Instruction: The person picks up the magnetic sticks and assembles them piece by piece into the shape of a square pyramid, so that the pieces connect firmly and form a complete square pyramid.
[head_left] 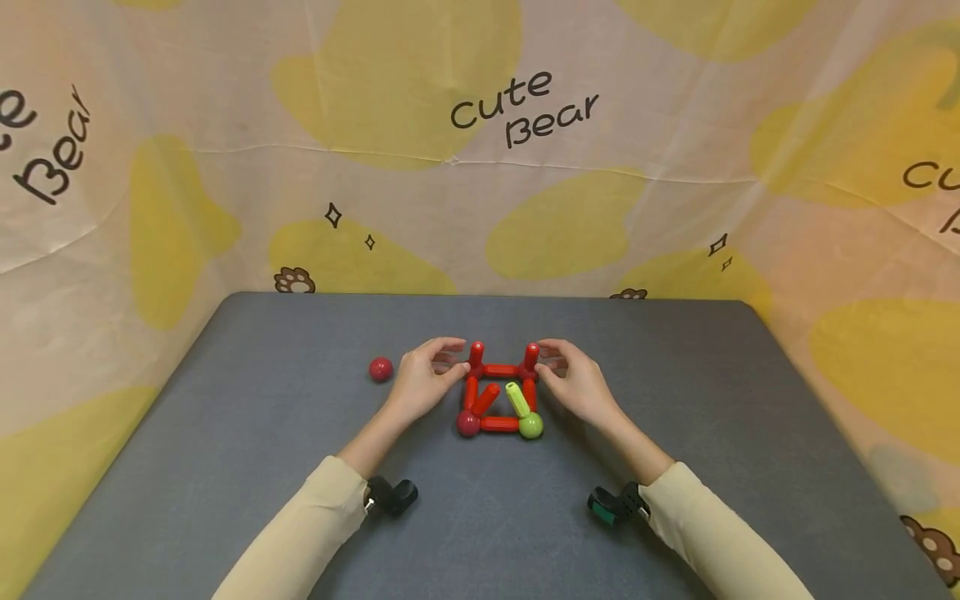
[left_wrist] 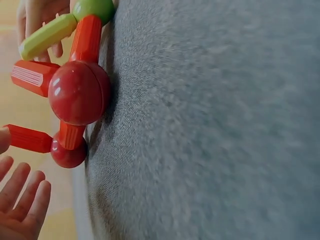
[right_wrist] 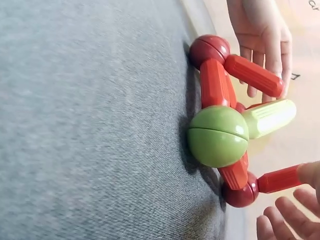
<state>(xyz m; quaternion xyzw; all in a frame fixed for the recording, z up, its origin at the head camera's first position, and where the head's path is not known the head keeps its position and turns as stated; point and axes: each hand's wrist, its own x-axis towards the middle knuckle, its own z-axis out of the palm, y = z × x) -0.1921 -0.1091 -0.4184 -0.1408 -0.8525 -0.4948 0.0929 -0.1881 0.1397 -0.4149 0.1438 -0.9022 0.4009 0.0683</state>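
A square frame of red magnetic rods (head_left: pixel 500 425) joined by balls lies on the table. Its near corners are a dark red ball (head_left: pixel 468 423) and a green ball (head_left: pixel 531 426); red balls form the far ones. From each corner a rod slants upward, the green rod (head_left: pixel 517 399) at the green ball, red rods elsewhere. My left hand (head_left: pixel 429 377) is at the far left corner, its thumb against the upright red rod (left_wrist: pixel 30 139), other fingers extended. At the far right corner, my right hand (head_left: pixel 581 382) has its thumb on the upright red rod (right_wrist: pixel 280 179), other fingers loosely extended.
A loose red ball (head_left: pixel 381 369) lies on the grey table (head_left: pixel 300 342), left of my left hand. A patterned cloth (head_left: pixel 420 192) hangs behind the table and along both sides.
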